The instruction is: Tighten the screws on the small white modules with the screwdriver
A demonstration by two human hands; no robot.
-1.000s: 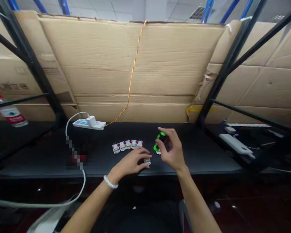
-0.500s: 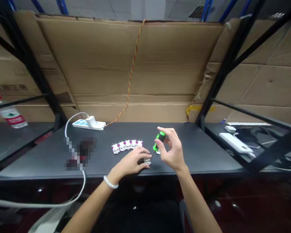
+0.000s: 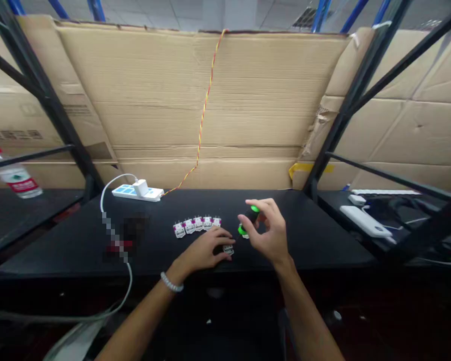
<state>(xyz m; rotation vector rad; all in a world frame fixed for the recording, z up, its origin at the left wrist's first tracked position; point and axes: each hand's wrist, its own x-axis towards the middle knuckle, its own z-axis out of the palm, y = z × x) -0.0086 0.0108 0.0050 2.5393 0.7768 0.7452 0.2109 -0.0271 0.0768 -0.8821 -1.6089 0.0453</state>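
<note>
Left hand (image 3: pixel 206 250): fingers curled over small white part (image 3: pixel 228 249), pinning it to tabletop (image 3: pixel 323 235).
Right hand (image 3: pixel 270 233): fingers wrapped round screwdriver (image 3: pixel 249 218) handle.
Axis: screwdriver slants down-left, tip toward the part, just right of the left fingers.

A stubby screwdriver with a green-and-black handle (image 3: pixel 249 219) tilts tip-down toward the near left, over a small white plastic terminal block (image 3: pixel 228 249) lying flat at near centre.
</note>
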